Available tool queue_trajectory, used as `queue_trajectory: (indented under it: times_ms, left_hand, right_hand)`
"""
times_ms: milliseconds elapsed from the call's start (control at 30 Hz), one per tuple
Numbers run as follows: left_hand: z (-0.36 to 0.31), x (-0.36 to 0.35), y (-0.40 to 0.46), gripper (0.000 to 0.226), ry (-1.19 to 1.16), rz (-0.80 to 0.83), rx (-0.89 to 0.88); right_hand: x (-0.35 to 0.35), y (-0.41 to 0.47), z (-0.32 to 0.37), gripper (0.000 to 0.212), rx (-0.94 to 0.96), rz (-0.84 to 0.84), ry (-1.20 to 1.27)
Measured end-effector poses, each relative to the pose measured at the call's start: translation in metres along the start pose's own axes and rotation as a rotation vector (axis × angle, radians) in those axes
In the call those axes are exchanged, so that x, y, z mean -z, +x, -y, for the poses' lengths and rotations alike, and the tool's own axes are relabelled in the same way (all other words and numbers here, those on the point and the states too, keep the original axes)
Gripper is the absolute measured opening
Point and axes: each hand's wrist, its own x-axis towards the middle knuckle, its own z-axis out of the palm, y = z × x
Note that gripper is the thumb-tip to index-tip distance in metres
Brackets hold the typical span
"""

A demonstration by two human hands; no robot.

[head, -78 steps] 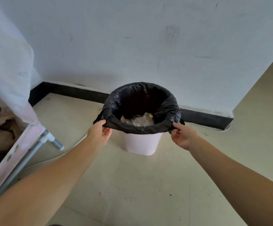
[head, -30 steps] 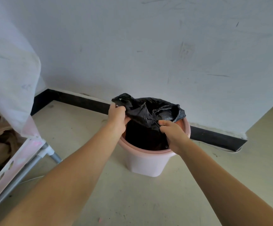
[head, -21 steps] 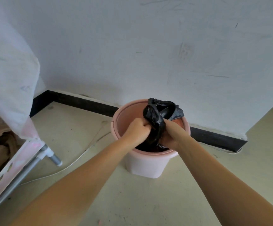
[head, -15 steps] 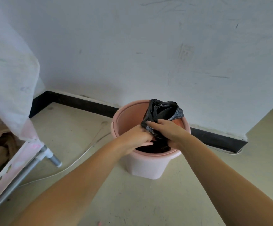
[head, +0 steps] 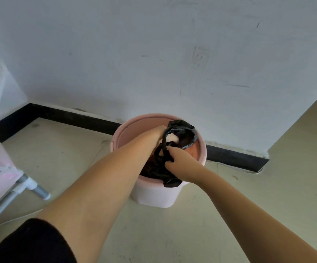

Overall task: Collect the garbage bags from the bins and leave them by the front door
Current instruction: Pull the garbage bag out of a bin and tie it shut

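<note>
Gathering the mouth of a black garbage bag (head: pixel 180 132) over a pink bin (head: pixel 153 194), the person worked with both hands above the rim. The right hand (head: pixel 179 160) was curled round a twisted strand of the plastic and gripped it at the near side of the opening. The left hand (head: pixel 158 132) reached across the bin to the bunched top of the bag; its fingers (head: pixel 171 138) showed pale through a loop of plastic and appeared to hold it, though how far they were closed could not be told. The bag sat inside the bin, its body dark below the rim and one fold draped over the near edge. The bin stood on a pale floor (head: pixel 229 215) against a white wall (head: pixel 153 54) with a black skirting board (head: pixel 68 115). A pink-framed rack (head: pixel 4 175) stood well to the left.

Risks, as judged from this view: the thin strand could tear or slip through the right hand if pulled hard, leaving the top unsecured. A loosely closed mouth could spill rubbish on lifting. The light bin could rise with the bag or tip, since neither hand steadied it.
</note>
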Motion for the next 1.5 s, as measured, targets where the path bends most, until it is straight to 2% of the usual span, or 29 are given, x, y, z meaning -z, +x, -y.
queue_trajectory:
  times_ms: [33,67,133,200,233,267,333,367,433,533,567,633,700,733,767,833,867,900,1100,1233,1367,1500]
  left_hand:
    - [0.001,0.000,-0.002,0.028,-0.029,-0.030,0.038]
    - [0.003,0.001,-0.004,0.033,0.077,-0.053,0.017]
    - [0.011,0.008,0.000,0.032,0.132,-0.122,-0.104]
    - [0.021,0.021,-0.005,0.025,0.245,-0.138,-0.236]
    - [0.027,0.028,-0.011,0.028,0.204,-0.132,-0.282]
    - [0.029,0.030,-0.016,0.031,0.182,-0.080,-0.320]
    - [0.034,0.030,-0.023,0.035,0.196,0.016,-0.380]
    - [0.033,0.029,-0.026,0.033,0.198,0.034,-0.378]
    - [0.031,0.030,-0.030,0.025,0.147,0.062,-0.382]
    - [0.039,0.041,-0.033,0.027,-0.005,0.089,-0.364]
    - [0.044,0.047,-0.033,0.028,-0.016,0.044,-0.372]
    - [0.060,0.060,-0.031,0.026,0.203,-0.248,-0.423]
    - [0.083,0.073,-0.034,0.049,0.435,-0.554,-0.320]
    - [0.095,0.078,-0.036,0.059,0.399,-0.588,-0.191]
    - [0.105,0.081,-0.040,0.065,0.236,-0.525,-0.040]
    - [0.117,0.083,-0.052,0.059,-0.345,-0.227,0.230]
    - [0.121,0.084,-0.056,0.053,-0.584,-0.091,0.312]
    - [0.124,0.085,-0.058,0.049,-0.719,-0.021,0.344]
    - [0.123,0.072,-0.054,0.052,-0.868,-0.089,0.360]
    - [0.114,0.058,-0.049,0.051,-0.921,-0.145,0.350]
    - [0.098,0.045,-0.044,0.057,-1.046,-0.226,0.299]
    - [0.080,0.028,-0.042,0.052,-1.227,-0.313,0.257]
  right_hand:
    - [0.000,0.000,-0.002,0.039,0.005,-0.005,0.000]
    - [0.000,-0.001,-0.004,0.034,-0.005,-0.029,0.003]
    - [0.001,0.000,-0.007,0.030,-0.066,-0.177,0.047]
    - [0.003,0.002,-0.009,0.051,-0.178,-0.396,0.145]
    - [0.005,0.004,-0.010,0.063,-0.222,-0.461,0.195]
    - [0.006,0.008,-0.009,0.073,-0.266,-0.449,0.235]
    - [0.007,0.017,-0.003,0.076,-0.308,-0.267,0.197]
    - [0.007,0.022,0.002,0.062,-0.282,-0.175,0.129]
    - [0.007,0.029,0.008,0.014,-0.232,-0.098,-0.053]
    - [0.011,0.028,0.010,0.030,-0.255,-0.145,-0.056]
    - [0.013,0.027,0.010,0.029,-0.262,-0.183,-0.011]
    - [0.019,0.027,0.011,0.021,-0.286,-0.285,0.106]
    - [0.026,0.030,0.017,0.026,-0.314,-0.400,0.241]
    - [0.030,0.031,0.022,0.026,-0.320,-0.438,0.321]
    - [0.034,0.033,0.026,0.024,-0.320,-0.467,0.407]
    - [0.043,0.035,0.037,0.019,-0.299,-0.504,0.559]
    - [0.048,0.036,0.044,0.020,-0.281,-0.518,0.619]
    - [0.053,0.038,0.051,0.022,-0.259,-0.534,0.672]
    - [0.097,0.026,0.096,0.024,-0.054,-0.631,0.911]
    - [0.133,-0.001,0.109,0.016,0.095,-0.736,0.981]
    - [0.165,-0.033,0.113,0.018,0.268,-0.784,1.070]
    - [0.182,-0.059,0.103,0.017,0.291,-0.845,1.062]
